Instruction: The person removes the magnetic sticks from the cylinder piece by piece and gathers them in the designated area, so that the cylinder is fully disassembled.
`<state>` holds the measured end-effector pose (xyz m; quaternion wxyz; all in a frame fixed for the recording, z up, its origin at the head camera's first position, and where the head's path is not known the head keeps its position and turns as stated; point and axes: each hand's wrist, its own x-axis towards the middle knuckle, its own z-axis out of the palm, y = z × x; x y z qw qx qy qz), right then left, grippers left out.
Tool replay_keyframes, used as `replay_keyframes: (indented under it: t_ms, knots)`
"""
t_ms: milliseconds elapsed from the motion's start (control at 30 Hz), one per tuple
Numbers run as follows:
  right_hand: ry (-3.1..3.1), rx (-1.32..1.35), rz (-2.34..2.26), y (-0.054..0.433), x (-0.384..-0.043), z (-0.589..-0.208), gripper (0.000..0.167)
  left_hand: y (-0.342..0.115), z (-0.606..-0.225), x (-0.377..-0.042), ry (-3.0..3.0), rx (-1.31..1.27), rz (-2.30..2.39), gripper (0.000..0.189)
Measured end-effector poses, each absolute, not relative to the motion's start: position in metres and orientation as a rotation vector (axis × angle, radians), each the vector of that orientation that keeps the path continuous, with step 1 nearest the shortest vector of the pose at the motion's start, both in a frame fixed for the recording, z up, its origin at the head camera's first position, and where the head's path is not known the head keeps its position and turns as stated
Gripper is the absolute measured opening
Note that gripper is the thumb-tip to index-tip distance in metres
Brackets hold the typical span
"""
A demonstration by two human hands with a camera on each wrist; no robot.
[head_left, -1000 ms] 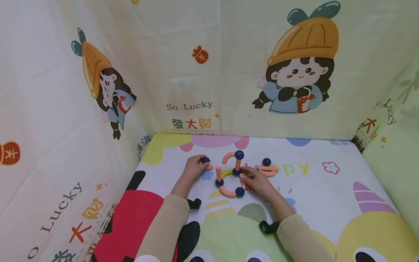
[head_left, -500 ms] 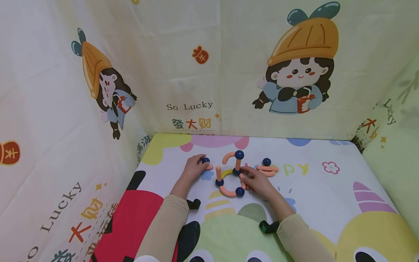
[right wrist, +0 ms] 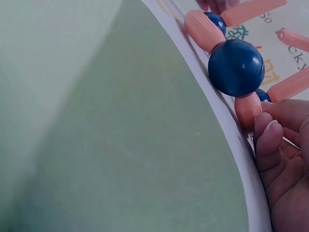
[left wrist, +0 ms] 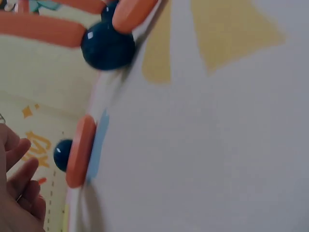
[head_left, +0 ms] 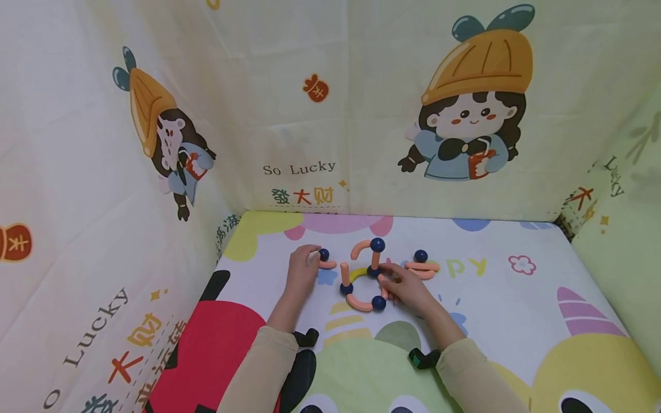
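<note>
A ring of salmon curved rods, one yellow curved rod point(head_left: 356, 274) and navy balls lies on the table. My right hand point(head_left: 408, 288) pinches the salmon curved rod point(right wrist: 248, 112) on the ring's right side, between thumb and fingers. Two salmon rods stand up from the ring. The taller one carries a navy ball point(head_left: 377, 245) with a curved rod point(head_left: 360, 248) reaching left from it. Left of the ring, my left hand point(head_left: 302, 272) is beside a loose navy ball point(left wrist: 63, 155) and a salmon curved rod point(left wrist: 81, 151). The left wrist view shows its fingers loosely bent, apart from both.
Right of the ring lie another navy ball point(head_left: 420, 256) and salmon rods point(head_left: 422, 266). A printed cloth covers the table point(head_left: 496, 298). Patterned fabric walls point(head_left: 361, 132) rise at the back and both sides.
My left hand has drawn back a little to the left from the loose ball, leaving more of the ball and curved rod visible. The right hand and the ring have stayed put.
</note>
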<state>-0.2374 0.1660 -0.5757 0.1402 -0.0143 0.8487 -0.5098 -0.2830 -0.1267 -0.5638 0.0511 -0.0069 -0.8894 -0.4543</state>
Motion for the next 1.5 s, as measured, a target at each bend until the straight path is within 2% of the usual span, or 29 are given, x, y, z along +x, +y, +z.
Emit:
replay_keyframes:
  t_ms: [267,567,867,1500]
  knots:
    - [2.445,-0.018,-1.481,0.166,-0.237,-0.577,0.048,-0.112,-0.555,-0.250,-2.655,-0.193,-1.561,0.025]
    - [2.428,0.007,-1.489,0.164,-0.236,-0.577,0.049,-0.103,-0.565,-0.235,-2.779,-0.247,-1.858,0.034]
    - [2.431,-0.013,-1.488,0.164,-0.237,-0.577,0.046,-0.097,-0.577,-0.232,-2.739,-0.238,-1.966,0.046]
    - [2.438,0.009,-1.478,0.165,-0.236,-0.574,0.049,-0.090,-0.586,-0.236,-2.562,-0.194,-2.238,0.054]
